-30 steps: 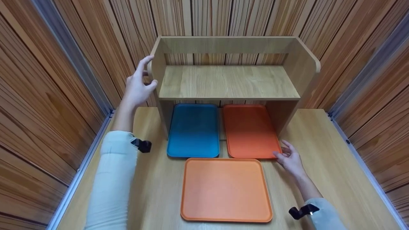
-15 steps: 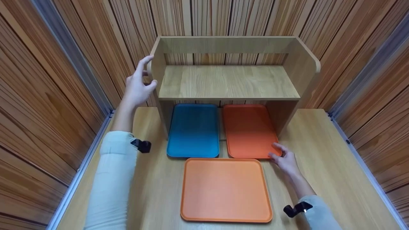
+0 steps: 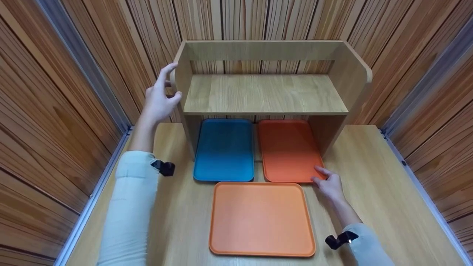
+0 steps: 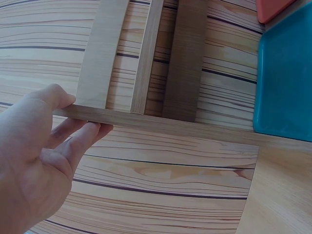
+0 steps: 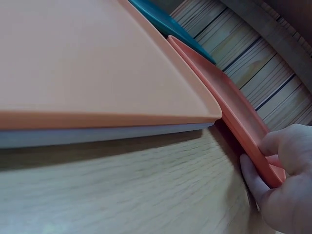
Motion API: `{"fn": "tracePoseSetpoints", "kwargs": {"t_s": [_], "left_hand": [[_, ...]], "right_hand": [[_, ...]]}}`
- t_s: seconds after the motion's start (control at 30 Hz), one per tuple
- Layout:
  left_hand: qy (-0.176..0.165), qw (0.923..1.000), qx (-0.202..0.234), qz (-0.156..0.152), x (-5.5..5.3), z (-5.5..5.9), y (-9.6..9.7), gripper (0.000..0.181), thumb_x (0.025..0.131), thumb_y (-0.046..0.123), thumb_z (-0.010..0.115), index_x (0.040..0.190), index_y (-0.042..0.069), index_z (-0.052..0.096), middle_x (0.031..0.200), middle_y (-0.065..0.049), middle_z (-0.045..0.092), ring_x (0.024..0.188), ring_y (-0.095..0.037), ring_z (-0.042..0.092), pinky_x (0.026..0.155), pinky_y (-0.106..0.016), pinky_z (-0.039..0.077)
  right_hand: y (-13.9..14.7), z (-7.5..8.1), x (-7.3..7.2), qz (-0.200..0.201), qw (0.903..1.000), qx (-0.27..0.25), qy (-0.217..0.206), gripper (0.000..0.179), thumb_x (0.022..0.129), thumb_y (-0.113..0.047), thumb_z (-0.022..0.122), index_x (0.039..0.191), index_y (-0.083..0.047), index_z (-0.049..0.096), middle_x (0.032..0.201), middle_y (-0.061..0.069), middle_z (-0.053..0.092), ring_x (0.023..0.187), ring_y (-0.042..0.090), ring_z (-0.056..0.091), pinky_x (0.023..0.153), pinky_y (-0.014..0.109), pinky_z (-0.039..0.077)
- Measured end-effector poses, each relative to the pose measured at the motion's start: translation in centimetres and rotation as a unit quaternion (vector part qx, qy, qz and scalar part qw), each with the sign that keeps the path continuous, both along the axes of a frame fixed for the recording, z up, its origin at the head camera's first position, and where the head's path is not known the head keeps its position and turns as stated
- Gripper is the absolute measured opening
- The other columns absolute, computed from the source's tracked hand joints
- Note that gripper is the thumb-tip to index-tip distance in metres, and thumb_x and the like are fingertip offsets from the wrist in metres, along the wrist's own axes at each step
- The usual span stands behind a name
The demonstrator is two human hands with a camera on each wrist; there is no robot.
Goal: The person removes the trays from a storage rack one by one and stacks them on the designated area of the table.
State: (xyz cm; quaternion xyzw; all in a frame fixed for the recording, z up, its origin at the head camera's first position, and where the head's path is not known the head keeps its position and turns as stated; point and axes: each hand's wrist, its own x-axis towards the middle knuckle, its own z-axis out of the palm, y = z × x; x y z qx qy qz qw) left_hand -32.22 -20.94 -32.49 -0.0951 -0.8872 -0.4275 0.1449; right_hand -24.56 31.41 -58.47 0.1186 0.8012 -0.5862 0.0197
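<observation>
My left hand [image 3: 159,101] grips the left side panel of a small wooden desk shelf [image 3: 264,94]. In the left wrist view its thumb lies on one side of the panel edge and the fingertips on the other. Down at the right, my right hand [image 3: 330,186] pinches the near right corner of a red-orange tray [image 3: 288,151]. The right wrist view has the thumb over that tray's rim [image 5: 243,126] and a finger beneath it. Left of it lies a blue tray [image 3: 223,151], both trays reaching in under the shelf board.
A lighter orange tray [image 3: 262,220] lies crosswise on the wooden table [image 3: 181,229], just in front of the other two. Wood-patterned walls [image 3: 240,22] stand behind and at both sides, with metal rails [image 3: 94,195] along the table's side edges.
My right hand has shifted slightly left, its fingers moving further onto the corner of the red-orange tray. The left hand keeps its place on the shelf, and the trays lie as before.
</observation>
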Motion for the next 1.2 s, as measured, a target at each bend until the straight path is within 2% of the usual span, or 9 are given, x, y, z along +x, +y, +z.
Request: {"fn": "tracePoseSetpoints", "kwargs": {"t_s": [0.1,0.27,0.4,0.53,0.67,0.77,0.87,0.97,1.2], "left_hand": [[0.0,1.0,0.001,-0.001,-0.1,0.0,-0.1,0.077,0.112,0.01,0.062,0.176,0.041,0.031,0.159,-0.025,0.059,0.082,-0.019,0.065,0.061,-0.018,0.049],[0.002,1.0,0.001,-0.004,-0.3,0.1,0.0,0.077,0.112,0.009,0.062,0.176,0.039,0.031,0.16,-0.026,0.06,0.074,-0.017,0.062,0.059,-0.018,0.046],[0.0,1.0,0.001,0.001,-0.4,0.0,0.0,0.076,0.112,0.009,0.062,0.175,0.04,0.032,0.16,-0.024,0.059,0.079,-0.018,0.063,0.061,-0.018,0.047],[0.001,1.0,0.001,0.005,-0.4,-0.1,0.0,0.076,0.112,0.009,0.061,0.176,0.04,0.032,0.16,-0.024,0.059,0.085,-0.023,0.067,0.062,-0.019,0.048],[-0.003,1.0,0.003,0.006,-0.4,-0.1,0.0,0.077,0.112,0.01,0.062,0.176,0.04,0.031,0.161,-0.024,0.059,0.086,-0.025,0.067,0.062,-0.019,0.048],[-0.009,0.9999,0.003,0.007,-0.4,-0.1,0.0,0.077,0.113,0.011,0.061,0.175,0.042,0.031,0.161,-0.024,0.058,0.084,-0.023,0.067,0.061,-0.019,0.049],[-0.014,0.9999,0.001,0.008,-0.4,-0.1,0.1,0.076,0.113,0.012,0.061,0.175,0.044,0.03,0.162,-0.023,0.057,0.077,-0.022,0.064,0.06,-0.02,0.048],[-0.014,0.9999,-0.002,0.009,-0.3,-0.1,0.1,0.076,0.113,0.012,0.061,0.175,0.044,0.03,0.162,-0.023,0.057,0.076,-0.021,0.064,0.06,-0.02,0.048],[-0.002,1.0,-0.006,0.006,-0.2,-0.1,0.1,0.076,0.113,0.01,0.061,0.176,0.041,0.031,0.16,-0.024,0.06,0.077,-0.019,0.063,0.06,-0.018,0.047]], "right_hand": [[-0.2,0.1,-0.1,-0.005,0.9999,0.011,-0.005,0.057,0.107,0.003,0.06,0.163,0.011,0.05,0.175,0.033,0.043,0.156,0.035,0.039,0.084,0.006,0.046],[-0.5,0.3,-0.1,-0.018,0.9994,0.029,-0.006,0.056,0.106,0.003,0.06,0.161,0.011,0.052,0.174,0.033,0.043,0.171,0.036,0.027,0.13,0.03,0.036],[-0.6,0.3,-0.3,-0.024,0.9994,0.026,-0.005,0.057,0.105,0.004,0.059,0.16,0.013,0.051,0.174,0.035,0.042,0.171,0.037,0.026,0.139,0.047,0.028],[-0.7,0.5,-0.3,-0.025,0.9991,0.033,-0.007,0.056,0.105,0.003,0.06,0.16,0.012,0.053,0.173,0.034,0.044,0.17,0.037,0.028,0.133,0.035,0.033],[-0.7,0.7,-0.2,-0.025,0.9992,0.027,-0.015,0.057,0.105,0.003,0.06,0.161,0.011,0.053,0.174,0.034,0.043,0.165,0.036,0.034,0.101,0.011,0.045],[-0.8,0.9,-0.1,-0.026,0.9994,0.012,-0.021,0.057,0.105,0.004,0.06,0.161,0.01,0.052,0.176,0.034,0.041,0.151,0.03,0.047,0.08,0.005,0.048],[-0.8,1.2,0.0,-0.027,0.9992,-0.012,-0.027,0.058,0.105,0.006,0.06,0.162,0.011,0.051,0.177,0.035,0.038,0.12,0.012,0.066,0.077,0.006,0.054],[-0.8,1.6,0.0,-0.026,0.9983,-0.04,-0.032,0.059,0.106,0.007,0.059,0.164,0.011,0.048,0.178,0.035,0.033,0.089,-0.003,0.067,0.078,0.009,0.058],[-0.9,2.8,0.2,-0.026,0.9969,-0.073,-0.015,0.06,0.107,0.008,0.057,0.166,0.01,0.045,0.18,0.032,0.033,0.08,-0.008,0.065,0.082,0.01,0.06]]}}
